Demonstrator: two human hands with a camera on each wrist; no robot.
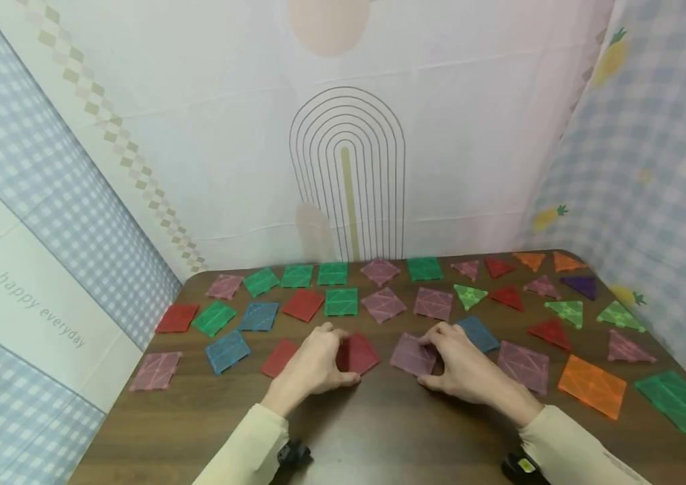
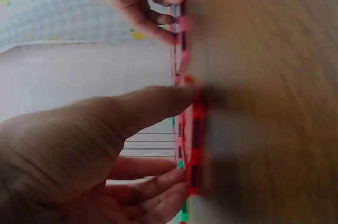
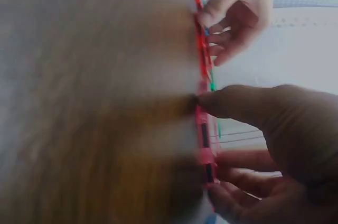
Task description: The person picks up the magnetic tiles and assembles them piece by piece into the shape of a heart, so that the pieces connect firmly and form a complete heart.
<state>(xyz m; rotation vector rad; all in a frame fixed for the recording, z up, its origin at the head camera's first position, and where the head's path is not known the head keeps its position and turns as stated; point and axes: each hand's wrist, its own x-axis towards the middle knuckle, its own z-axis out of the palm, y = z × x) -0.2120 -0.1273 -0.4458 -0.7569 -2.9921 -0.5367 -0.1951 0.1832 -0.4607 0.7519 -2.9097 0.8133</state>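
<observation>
Near the middle of the table my left hand (image 1: 314, 362) grips a translucent red square magnetic tile (image 1: 362, 354), thumb at its near edge and fingers at its far side. The left wrist view shows that red tile (image 2: 196, 147) edge-on, low over or on the tabletop; I cannot tell which. To its right, a pinkish-purple square magnetic tile (image 1: 411, 355) is held by my right hand (image 1: 461, 364) between thumb and fingers. Seen edge-on in the right wrist view is the same pink tile (image 3: 205, 135). A small gap separates the two held tiles.
Another red square (image 1: 278, 357) lies beside my left hand, and a blue square (image 1: 479, 334) behind my right. Green squares (image 1: 341, 302) and other squares fill the back. Triangles such as a red one (image 1: 551, 333), an orange rectangle (image 1: 593, 386) and a green rectangle (image 1: 680, 400) lie right. Cloth hangs behind.
</observation>
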